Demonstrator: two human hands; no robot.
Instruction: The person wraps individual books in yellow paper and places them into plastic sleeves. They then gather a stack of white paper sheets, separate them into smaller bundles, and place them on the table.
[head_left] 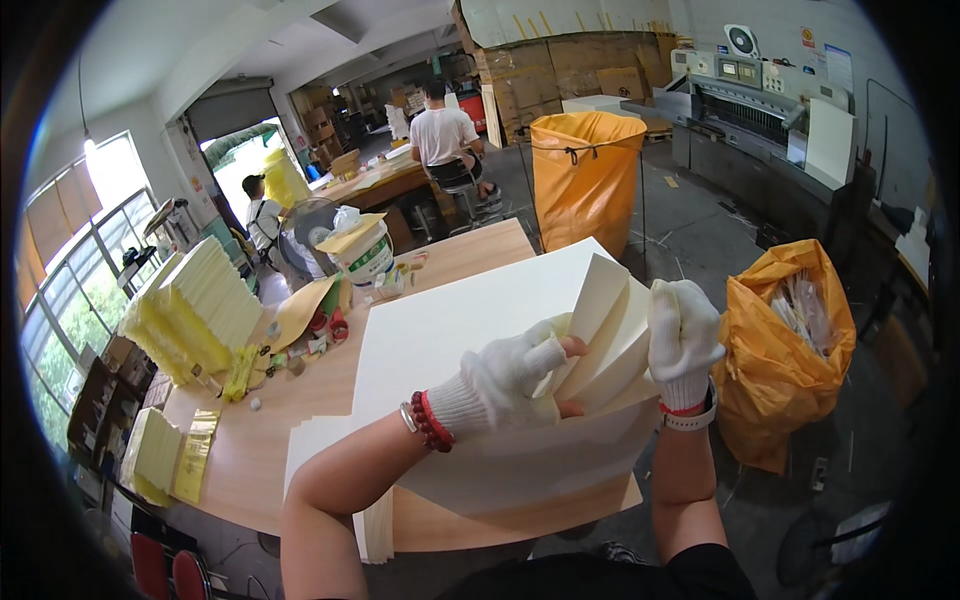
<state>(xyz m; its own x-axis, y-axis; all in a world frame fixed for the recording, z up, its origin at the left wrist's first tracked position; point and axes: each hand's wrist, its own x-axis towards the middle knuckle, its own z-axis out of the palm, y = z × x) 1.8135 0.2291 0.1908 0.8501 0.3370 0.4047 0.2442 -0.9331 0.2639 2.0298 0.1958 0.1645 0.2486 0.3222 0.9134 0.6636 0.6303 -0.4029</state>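
Observation:
Large white paper sheets [450, 320] lie stacked on the wooden table in front of me. Their right-hand edge is lifted and curled up between my hands, with several layers fanned apart. My left hand [512, 378], in a white knit glove with bare fingertips, is closed on the raised sheets [606, 345], thumb above and fingers below. At the right edge of the same sheets, my right hand [684, 332] is closed in a matching glove, its fingers folded over the paper. Part of its grip is hidden.
On the wooden table [240, 485] stand yellow-edged white stacks [205, 310], a white bucket [360, 250] and small rolls [330, 325]. An orange bag on a frame [585, 180] and another orange bag [785, 360] flank the table. Two people sit farther back; a large machine [760, 110] stands right.

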